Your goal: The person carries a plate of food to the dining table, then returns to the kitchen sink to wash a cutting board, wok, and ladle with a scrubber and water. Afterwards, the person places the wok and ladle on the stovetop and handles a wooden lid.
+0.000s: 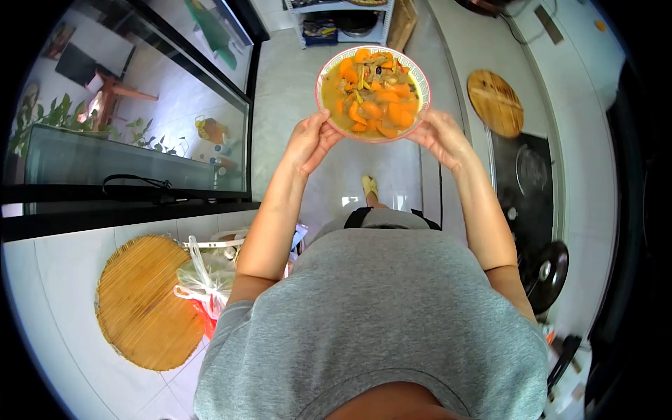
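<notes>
A wide bowl with a red rim (pixel 373 138) is held out in front of me above the floor. Orange chunks of food (pixel 381 108), pieces that look like meat and a yellowish broth fill it. My left hand (pixel 311 142) grips the bowl's left edge, thumb at the rim and fingers curled beneath. On the opposite edge, my right hand (pixel 442 138) holds the rim the same way. The undersides of the fingers are partly hidden by the bowl.
To the right runs a counter with a round wooden board (pixel 495 103), a black cooktop (pixel 521 182) and a dark lid (pixel 549 276). Glass doors (pixel 140 105) stand at left. A shelf rack (pixel 343 24) is ahead. Plastic bags (pixel 206 276) and a round woven board (pixel 150 301) lie lower left.
</notes>
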